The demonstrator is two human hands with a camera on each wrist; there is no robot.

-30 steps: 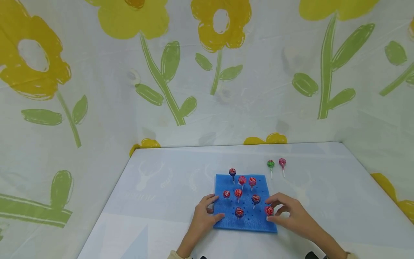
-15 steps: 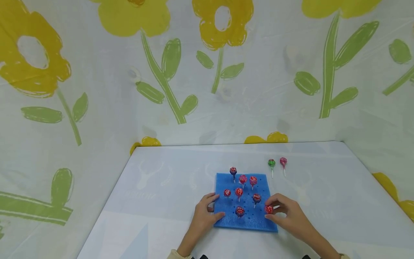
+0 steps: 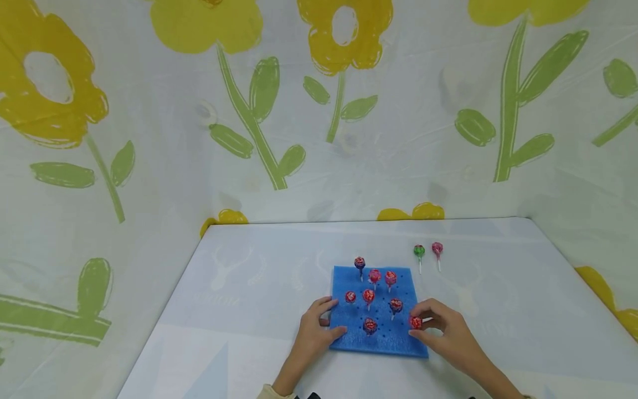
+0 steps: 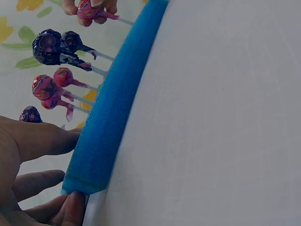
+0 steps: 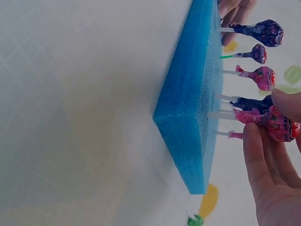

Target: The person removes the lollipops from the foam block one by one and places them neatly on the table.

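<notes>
A blue foam board [image 3: 349, 342] with small holes lies on the table, and several wrapped lollipops stand in it by their sticks. At the board's left edge, my left hand [image 3: 313, 331] grips the foam; in the left wrist view its fingers meet the end of the board [image 4: 106, 117]. My right hand [image 3: 446, 327] pinches the wrapped head of a red and pink lollipop [image 3: 416, 322] near the front right corner. In the right wrist view this lollipop's white stick [image 5: 221, 115] reaches the foam's top face. A dark-wrapped lollipop [image 3: 370, 326] stands between the hands.
Beyond the board's back right corner, a green lollipop [image 3: 419, 251] and a pink lollipop [image 3: 437, 249] lie on the white table [image 3: 239, 310]. A flower-printed cloth [image 3: 399, 138] rises behind the table and at both sides.
The right fingers have drawn closer round the lollipop's head, covering more of it. The left hand and the board hold their place; the view has tilted slightly.
</notes>
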